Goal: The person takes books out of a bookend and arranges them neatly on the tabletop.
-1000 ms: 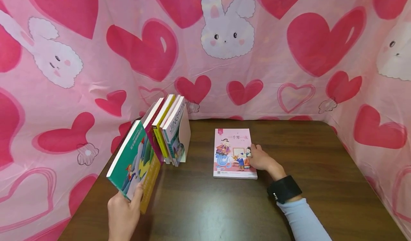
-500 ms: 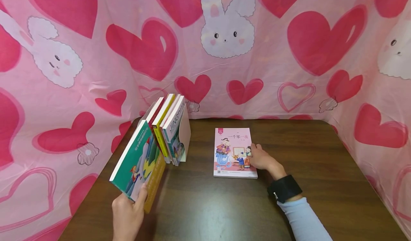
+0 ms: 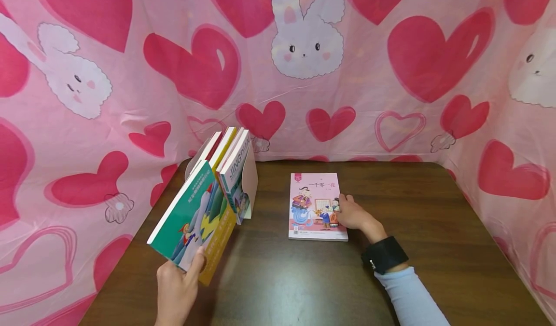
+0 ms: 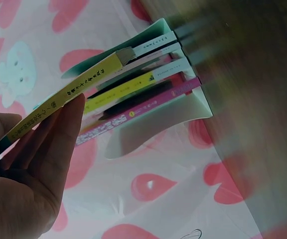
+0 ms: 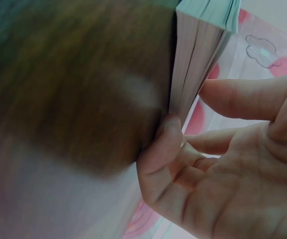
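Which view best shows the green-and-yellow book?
The head view: the green-and-yellow book shows nearly its whole illustrated cover there. The left wrist view gives mainly its yellow spine; the right wrist view, none of it.

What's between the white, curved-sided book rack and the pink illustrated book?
Only bare, dark brown wooden tabletop separates the book rack from the pink illustrated book, as the head view shows.

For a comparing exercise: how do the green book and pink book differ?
The green book is tilted in the left hand; the pink book lies flat on the table. The green book shows green and yellow; the pink book, mostly pink. Both have illustrated covers.
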Tool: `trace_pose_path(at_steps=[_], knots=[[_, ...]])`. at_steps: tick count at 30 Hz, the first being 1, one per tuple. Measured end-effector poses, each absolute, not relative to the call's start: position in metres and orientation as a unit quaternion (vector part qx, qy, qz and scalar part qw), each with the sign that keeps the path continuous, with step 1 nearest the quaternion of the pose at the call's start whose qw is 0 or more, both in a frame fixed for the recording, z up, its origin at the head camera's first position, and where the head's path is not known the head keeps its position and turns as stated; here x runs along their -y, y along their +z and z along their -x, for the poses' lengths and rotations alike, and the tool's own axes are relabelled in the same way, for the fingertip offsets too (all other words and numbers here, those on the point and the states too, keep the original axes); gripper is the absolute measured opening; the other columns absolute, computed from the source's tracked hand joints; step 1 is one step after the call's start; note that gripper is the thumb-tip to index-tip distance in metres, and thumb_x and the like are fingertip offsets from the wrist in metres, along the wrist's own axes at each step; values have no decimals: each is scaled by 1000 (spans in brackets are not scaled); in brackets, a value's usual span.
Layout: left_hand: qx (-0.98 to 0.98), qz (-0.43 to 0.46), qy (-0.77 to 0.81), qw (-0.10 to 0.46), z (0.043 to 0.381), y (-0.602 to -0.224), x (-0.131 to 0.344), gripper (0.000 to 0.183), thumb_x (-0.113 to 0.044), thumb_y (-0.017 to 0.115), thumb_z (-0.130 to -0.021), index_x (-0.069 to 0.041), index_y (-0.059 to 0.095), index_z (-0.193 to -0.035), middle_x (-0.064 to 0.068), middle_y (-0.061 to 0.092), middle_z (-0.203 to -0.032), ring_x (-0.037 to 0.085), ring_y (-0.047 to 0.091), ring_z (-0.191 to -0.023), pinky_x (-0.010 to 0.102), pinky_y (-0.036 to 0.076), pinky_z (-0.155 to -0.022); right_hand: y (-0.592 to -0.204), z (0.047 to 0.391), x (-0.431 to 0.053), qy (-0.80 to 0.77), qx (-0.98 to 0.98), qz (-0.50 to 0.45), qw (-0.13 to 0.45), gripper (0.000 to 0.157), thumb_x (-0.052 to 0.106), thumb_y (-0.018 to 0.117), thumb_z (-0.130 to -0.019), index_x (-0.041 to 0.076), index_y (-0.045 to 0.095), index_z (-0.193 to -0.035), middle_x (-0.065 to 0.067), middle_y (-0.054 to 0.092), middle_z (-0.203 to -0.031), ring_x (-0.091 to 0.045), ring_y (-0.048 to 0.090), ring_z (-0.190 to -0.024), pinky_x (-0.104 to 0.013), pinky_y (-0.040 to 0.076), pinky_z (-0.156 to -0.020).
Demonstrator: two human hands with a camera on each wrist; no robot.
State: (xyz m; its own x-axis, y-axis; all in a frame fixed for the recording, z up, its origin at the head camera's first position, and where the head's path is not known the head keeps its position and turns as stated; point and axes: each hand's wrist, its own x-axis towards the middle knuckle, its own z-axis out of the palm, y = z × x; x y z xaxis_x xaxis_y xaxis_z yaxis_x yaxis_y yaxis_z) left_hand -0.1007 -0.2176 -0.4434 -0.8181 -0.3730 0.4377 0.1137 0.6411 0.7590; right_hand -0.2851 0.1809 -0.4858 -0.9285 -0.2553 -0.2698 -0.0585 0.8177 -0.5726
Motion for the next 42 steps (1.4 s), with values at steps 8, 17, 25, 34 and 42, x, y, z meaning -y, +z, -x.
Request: trace_pose_path(at_steps=[8,17,25,34,42], knots=[[862,-83,-441,237,103,-441,217,41,-13,71,-103,4,59,-138,29,70,-124,48,71,-104,63,56,-84,-485,283,-179,-291,-938,80,170,72,9,59,-102,-19,21,-156,-39,34,-148,-47,48,-122,-67,38,-111],[853,-76,-483,184,107,-436,214,50,-26,69,-104,-2,53,-145,23,66,-136,47,68,-116,58,55,-87,-486,283,-179,-296,-937,76,168,71,9,58,-103,-19,21,-156,-38,36,-145,-46,49,-120,-66,40,-109],[854,-76,-476,197,107,-435,212,45,-22,70,-104,0,58,-141,23,69,-131,45,70,-111,57,55,-88,-487,283,-179,-290,-939,79,169,72,9,60,-102,-19,22,-156,-38,37,-144,-46,49,-120,-66,41,-109],[838,-18,-504,207,113,-437,211,38,-9,71,-102,-1,63,-138,17,71,-128,33,72,-108,43,60,-85,-486,284,-180,-293,-938,74,170,72,10,58,-103,-18,20,-157,-37,36,-146,-46,49,-121,-66,40,-110],[833,-29,-521,185,121,-438,208,38,-11,72,-102,2,62,-136,16,72,-124,29,70,-103,33,60,-85,-483,282,-178,-286,-941,75,164,69,10,60,-101,-20,26,-153,-36,39,-138,-45,50,-117,-64,43,-108]])
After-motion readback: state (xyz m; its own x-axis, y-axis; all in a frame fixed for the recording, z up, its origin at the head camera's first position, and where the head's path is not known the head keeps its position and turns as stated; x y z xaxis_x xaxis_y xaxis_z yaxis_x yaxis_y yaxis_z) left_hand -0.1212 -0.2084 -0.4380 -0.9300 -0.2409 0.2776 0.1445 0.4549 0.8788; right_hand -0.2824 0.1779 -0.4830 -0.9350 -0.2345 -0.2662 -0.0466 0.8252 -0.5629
